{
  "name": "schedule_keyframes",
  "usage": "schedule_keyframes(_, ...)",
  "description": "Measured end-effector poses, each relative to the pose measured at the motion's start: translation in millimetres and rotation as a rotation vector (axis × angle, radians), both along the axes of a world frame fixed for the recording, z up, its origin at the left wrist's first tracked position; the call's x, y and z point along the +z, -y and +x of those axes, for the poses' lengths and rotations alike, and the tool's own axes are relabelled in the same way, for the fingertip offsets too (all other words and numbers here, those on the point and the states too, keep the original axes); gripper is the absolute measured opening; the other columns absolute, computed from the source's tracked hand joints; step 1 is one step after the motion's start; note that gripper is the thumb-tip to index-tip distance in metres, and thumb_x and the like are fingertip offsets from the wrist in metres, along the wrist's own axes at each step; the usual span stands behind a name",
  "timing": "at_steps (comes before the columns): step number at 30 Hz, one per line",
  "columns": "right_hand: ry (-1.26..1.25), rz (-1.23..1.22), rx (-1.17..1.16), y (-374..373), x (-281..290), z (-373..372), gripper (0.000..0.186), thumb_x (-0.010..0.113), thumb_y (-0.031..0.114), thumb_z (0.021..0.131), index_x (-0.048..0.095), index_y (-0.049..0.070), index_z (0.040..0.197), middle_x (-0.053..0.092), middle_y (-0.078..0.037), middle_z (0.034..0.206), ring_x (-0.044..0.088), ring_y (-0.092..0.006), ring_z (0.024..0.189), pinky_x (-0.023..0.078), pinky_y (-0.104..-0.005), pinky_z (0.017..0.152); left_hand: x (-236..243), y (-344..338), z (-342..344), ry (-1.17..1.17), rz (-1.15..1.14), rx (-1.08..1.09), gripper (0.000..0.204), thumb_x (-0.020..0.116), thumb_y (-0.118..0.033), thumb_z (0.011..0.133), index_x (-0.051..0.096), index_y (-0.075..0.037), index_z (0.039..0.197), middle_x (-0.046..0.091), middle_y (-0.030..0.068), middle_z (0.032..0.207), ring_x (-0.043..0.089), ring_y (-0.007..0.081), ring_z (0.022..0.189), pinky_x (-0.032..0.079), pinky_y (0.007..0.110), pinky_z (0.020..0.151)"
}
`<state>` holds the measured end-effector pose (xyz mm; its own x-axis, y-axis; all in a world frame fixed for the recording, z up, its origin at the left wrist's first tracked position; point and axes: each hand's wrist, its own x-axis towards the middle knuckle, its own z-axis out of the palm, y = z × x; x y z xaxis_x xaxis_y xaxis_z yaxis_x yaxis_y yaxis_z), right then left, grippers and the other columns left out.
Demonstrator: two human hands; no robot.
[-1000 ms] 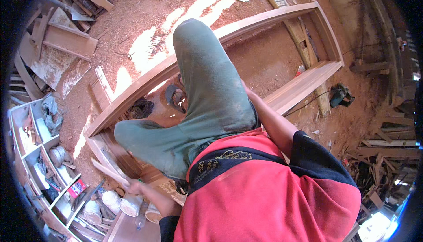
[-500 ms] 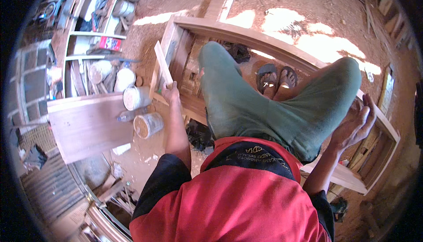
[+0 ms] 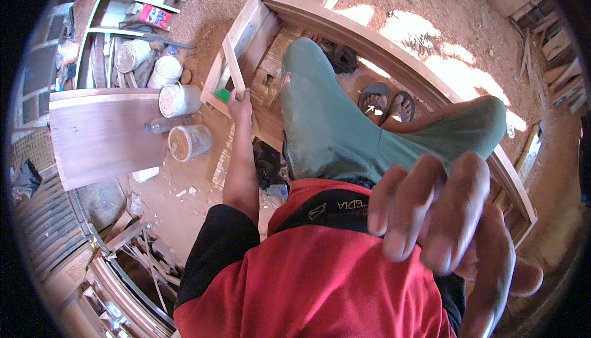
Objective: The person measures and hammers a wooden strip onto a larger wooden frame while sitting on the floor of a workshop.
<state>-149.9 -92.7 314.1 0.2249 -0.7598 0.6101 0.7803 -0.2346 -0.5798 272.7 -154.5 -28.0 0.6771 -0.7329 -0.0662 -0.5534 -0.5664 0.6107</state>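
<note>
Long wooden frame (image 3: 345, 21) on earth floor (image 3: 184, 212), rails around the sandalled feet (image 3: 389, 105). Flat wooden panel (image 3: 108, 138) to the left; white bucket (image 3: 189, 143) just beside it. Thin wooden strip (image 3: 233, 64) over the frame's short side, contact unclear; left hand (image 3: 241, 105) clamped on its near end. Gripped at one end only, it could tip and scrape the frame if the wrist turns. Right hand (image 3: 454, 212) near the lens, fingers curled, apart, nothing visible in them; could knock the camera if raised

Red shirt (image 3: 320, 276) with black sleeves (image 3: 221, 242), dull green trousers (image 3: 338, 132), dark sandals (image 3: 377, 87).
</note>
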Motion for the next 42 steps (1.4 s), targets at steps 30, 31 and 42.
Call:
schedule_keyframes(30, 0.163, 0.096, 0.261, -10.6, 5.3, 3.0, 0.049, 0.051, 0.057, 0.096, 0.052, 0.009, 0.110, 0.054, -0.017, 0.111, 0.052, -0.0307, 0.097, 0.044, -0.0465, 0.090, -30.0, 10.3, 15.9, 0.111, -0.025, -0.056, 0.050, 0.075, -0.031, 0.088, 0.063, 0.004, 0.122, 0.067, 0.0246, 0.117, 0.064, 0.0377, 0.111, 0.048, 0.043, 0.096)
schedule_keyframes(31, 0.149, 0.105, 0.244, -8.7, 3.4, 1.3, 0.049, 0.051, 0.056, 0.096, 0.052, 0.009, 0.110, 0.054, -0.017, 0.112, 0.052, -0.0308, 0.097, 0.043, -0.0466, 0.090, -27.8, 16.0, 1.1, 0.060, -0.027, -0.059, 0.050, 0.075, -0.031, 0.088, 0.063, 0.004, 0.123, 0.067, 0.0242, 0.118, 0.063, 0.0373, 0.111, 0.047, 0.043, 0.097)
schedule_keyframes(42, 0.084, 0.190, 0.212, -12.3, 3.7, 3.8, 0.044, 0.055, 0.050, 0.097, 0.049, 0.010, 0.112, 0.054, -0.018, 0.113, 0.052, -0.0318, 0.098, 0.042, -0.0473, 0.091, -27.8, 16.0, 3.6, 0.021, -0.011, -0.025, 0.058, 0.075, -0.030, 0.088, 0.058, 0.007, 0.130, 0.065, 0.0254, 0.125, 0.062, 0.0361, 0.117, 0.046, 0.041, 0.102)
